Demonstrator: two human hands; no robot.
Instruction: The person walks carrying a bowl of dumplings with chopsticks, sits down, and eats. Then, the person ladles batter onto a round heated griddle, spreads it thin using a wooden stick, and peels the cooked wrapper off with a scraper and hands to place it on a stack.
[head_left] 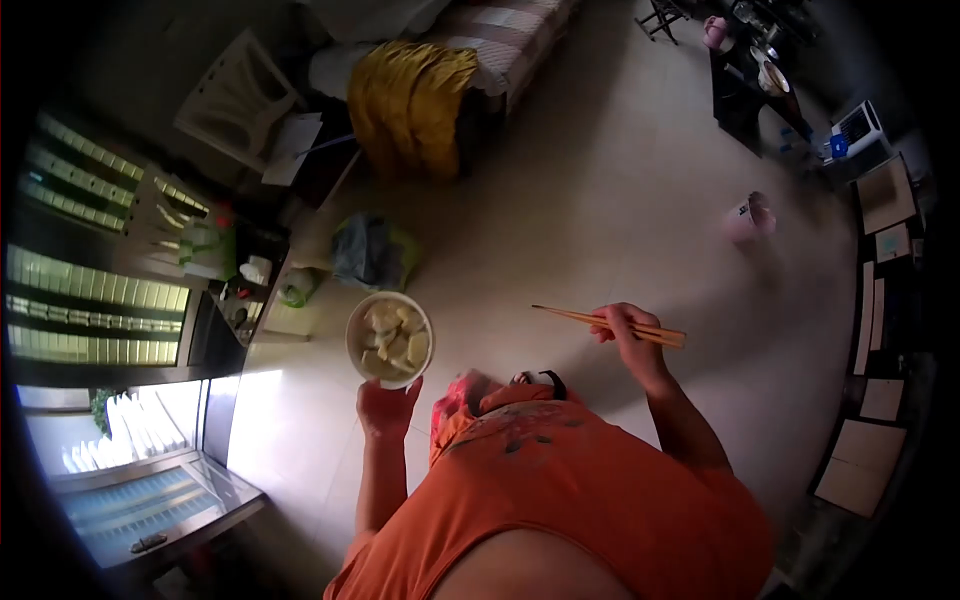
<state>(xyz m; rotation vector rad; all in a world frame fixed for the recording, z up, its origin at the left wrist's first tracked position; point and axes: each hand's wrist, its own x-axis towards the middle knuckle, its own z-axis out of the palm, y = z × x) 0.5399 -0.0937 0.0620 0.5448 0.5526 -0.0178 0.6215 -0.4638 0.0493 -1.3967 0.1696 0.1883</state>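
Observation:
A round white bowl (390, 340) holds pale yellowish chunks of food in the head view, left of the middle. My left hand (388, 405) is closed on the bowl's near edge, holding it up above the floor. To the right, my right hand (630, 335) grips a pair of wooden chopsticks (655, 334). Their thin tips point left toward the bowl, well apart from it. The chopsticks lie close together with nothing between them.
Beyond the bowl, a dark grey bag (362, 252) stands on the tiled floor (600, 200). A yellow cloth (410, 105) hangs off the bed (505, 40). A pink bin (755, 215) is at right; a window (95, 310) is at left.

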